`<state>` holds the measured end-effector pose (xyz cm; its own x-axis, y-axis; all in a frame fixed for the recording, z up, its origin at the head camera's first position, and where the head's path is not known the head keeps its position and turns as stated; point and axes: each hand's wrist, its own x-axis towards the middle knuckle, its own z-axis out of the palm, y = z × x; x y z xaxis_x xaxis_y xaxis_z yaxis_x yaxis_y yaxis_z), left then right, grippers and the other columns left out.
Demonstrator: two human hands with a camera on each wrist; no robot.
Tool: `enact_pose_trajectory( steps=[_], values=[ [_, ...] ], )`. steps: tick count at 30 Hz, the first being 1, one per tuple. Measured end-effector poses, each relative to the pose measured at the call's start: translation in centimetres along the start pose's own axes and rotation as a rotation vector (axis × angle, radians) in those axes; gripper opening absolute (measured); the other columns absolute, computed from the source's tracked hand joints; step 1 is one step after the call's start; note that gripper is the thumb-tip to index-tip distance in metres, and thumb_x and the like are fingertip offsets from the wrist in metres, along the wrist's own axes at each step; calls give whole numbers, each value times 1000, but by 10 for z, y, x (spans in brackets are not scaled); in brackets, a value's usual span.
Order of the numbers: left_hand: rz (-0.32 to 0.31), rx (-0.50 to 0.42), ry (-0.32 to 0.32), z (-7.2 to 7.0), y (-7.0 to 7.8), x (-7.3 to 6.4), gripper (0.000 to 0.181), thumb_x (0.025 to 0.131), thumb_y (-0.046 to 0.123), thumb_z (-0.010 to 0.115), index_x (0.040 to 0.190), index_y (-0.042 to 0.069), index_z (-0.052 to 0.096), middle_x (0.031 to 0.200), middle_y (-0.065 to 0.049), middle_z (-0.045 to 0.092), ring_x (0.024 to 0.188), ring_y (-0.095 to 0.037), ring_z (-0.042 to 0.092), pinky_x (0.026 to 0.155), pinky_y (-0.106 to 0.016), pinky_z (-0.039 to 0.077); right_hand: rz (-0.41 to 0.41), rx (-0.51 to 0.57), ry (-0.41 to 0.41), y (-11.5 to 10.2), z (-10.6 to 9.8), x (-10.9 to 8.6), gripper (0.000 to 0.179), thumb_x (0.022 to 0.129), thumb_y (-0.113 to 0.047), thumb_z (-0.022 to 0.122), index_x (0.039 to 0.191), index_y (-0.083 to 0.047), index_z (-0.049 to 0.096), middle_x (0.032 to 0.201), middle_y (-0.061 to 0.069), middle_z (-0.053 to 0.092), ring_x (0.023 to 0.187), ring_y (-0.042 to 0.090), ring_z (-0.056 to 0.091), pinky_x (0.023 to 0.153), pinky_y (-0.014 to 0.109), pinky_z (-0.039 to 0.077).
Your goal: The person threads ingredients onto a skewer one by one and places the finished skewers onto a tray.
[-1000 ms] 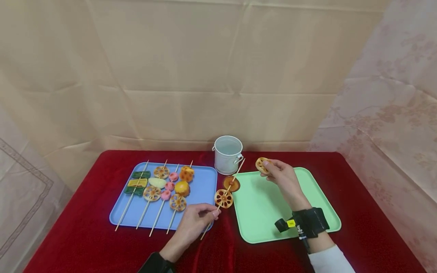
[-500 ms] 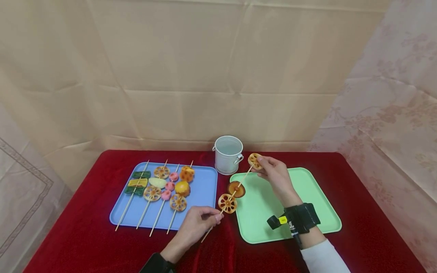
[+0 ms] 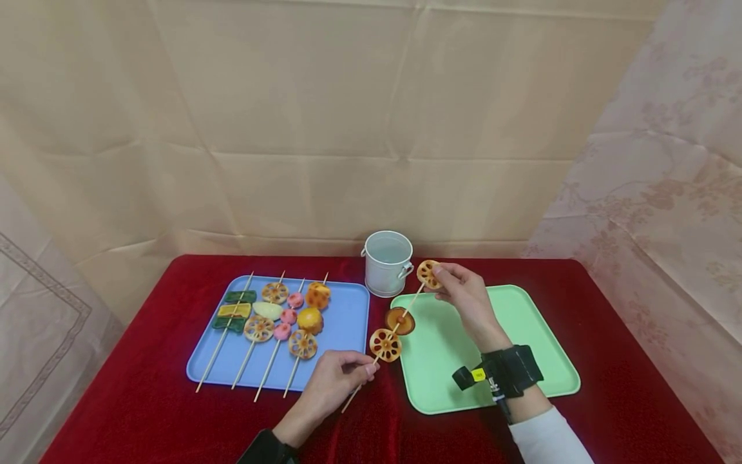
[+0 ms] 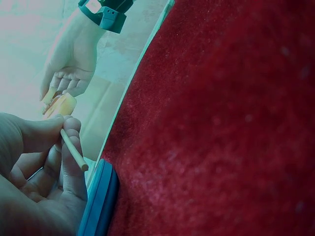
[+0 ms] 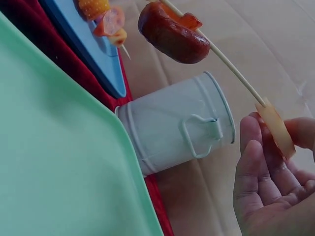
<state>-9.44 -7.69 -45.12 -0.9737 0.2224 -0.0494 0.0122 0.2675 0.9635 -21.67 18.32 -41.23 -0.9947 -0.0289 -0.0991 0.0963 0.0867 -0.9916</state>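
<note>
My left hand (image 3: 335, 383) pinches a thin wooden skewer (image 4: 74, 151) near its lower end, between thumb and fingers. Threaded on it, just above those fingers, are a lotus root slice (image 3: 385, 345) and a glossy brown round piece (image 3: 400, 320), perhaps a mushroom. My right hand (image 3: 471, 306) holds a second lotus root slice (image 3: 428, 274) by its edge at the skewer's upper tip. In the right wrist view the skewer's end meets the face of this slice (image 5: 275, 129), which stands edge-on between thumb and fingers.
Several loaded skewers lie side by side on a blue tray (image 3: 344, 316) at left. A green tray (image 3: 446, 377) lies under the right forearm. Behind, between the trays, stands a small white metal bucket (image 3: 384, 274). Red cloth (image 3: 371, 432) covers the table.
My right hand has moved left, bringing the lotus root slice to the skewer's tip. The skewer has shifted slightly right and down. In the last half second, both hands barely moved.
</note>
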Motion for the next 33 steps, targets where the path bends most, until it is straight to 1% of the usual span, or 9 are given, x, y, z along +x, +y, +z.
enact_pose_trajectory(
  steps=[2, 5, 9, 14, 20, 22, 26, 28, 33],
  values=[
    [-2, 4, 4, 0, 0, 0, 13, 93, 11, 76, 97, -1, 80, 80, -6, 74, 69, -9, 64, 62, -22, 50, -20, -33, 2, 0, 0, 0, 49, 102, -38, 66, 131, 1, 62, 109, 10, 72, 92, 18, 72, 82, 24, 57],
    [-2, 4, 8, 0, 0, 0, 12, 93, 11, 76, 97, 0, 80, 80, -6, 74, 69, -9, 64, 62, -22, 50, -41, -94, -8, 0, -1, -2, 49, 101, -40, 67, 129, 0, 65, 110, 10, 73, 99, 29, 69, 87, 30, 57],
    [0, -11, 12, 1, 0, -1, 12, 93, 10, 76, 97, -1, 79, 81, -7, 75, 69, -10, 64, 62, -22, 50, -34, -145, -25, 0, 0, -4, 51, 100, -44, 67, 130, -4, 66, 113, 11, 74, 107, 41, 65, 94, 41, 55],
    [3, -40, 27, 2, -1, -1, 13, 93, 10, 76, 98, -2, 79, 84, -9, 76, 71, -10, 65, 63, -22, 51, -12, -129, -35, 0, 5, -6, 49, 99, -44, 69, 129, -6, 68, 112, 12, 74, 109, 44, 64, 100, 51, 51],
    [11, -54, 53, 3, -1, -1, 13, 93, 10, 76, 97, -1, 79, 82, -8, 75, 75, -11, 68, 65, -22, 52, -1, -138, -93, 2, 14, -10, 47, 99, -42, 69, 129, -6, 67, 112, 11, 74, 109, 42, 65, 102, 54, 49],
    [16, -48, 62, 3, 0, 0, 13, 93, 10, 77, 97, -1, 79, 82, -7, 75, 75, -11, 68, 67, -21, 52, -11, -136, -105, 2, 17, -11, 47, 99, -42, 69, 129, -5, 67, 112, 11, 75, 107, 39, 67, 100, 51, 52],
    [23, -37, 72, 2, 0, 0, 13, 93, 11, 76, 98, -1, 79, 81, -7, 75, 74, -9, 67, 67, -21, 52, -40, -119, -121, 3, 23, -13, 45, 100, -37, 70, 128, -1, 67, 110, 11, 76, 99, 28, 70, 91, 37, 56],
    [24, -36, 74, 1, 0, 0, 13, 93, 11, 76, 98, -1, 79, 81, -7, 74, 74, -9, 67, 68, -21, 52, -52, -116, -126, 4, 26, -14, 43, 100, -35, 70, 126, -1, 68, 109, 11, 76, 97, 24, 70, 88, 35, 56],
    [17, -36, 85, 1, 0, 1, 13, 94, 11, 76, 97, -1, 79, 80, -7, 74, 74, -8, 66, 70, -21, 51, -52, -105, -140, 7, 31, -15, 45, 100, -39, 69, 126, -2, 68, 111, 11, 76, 96, 22, 71, 91, 41, 57]
  ],
)
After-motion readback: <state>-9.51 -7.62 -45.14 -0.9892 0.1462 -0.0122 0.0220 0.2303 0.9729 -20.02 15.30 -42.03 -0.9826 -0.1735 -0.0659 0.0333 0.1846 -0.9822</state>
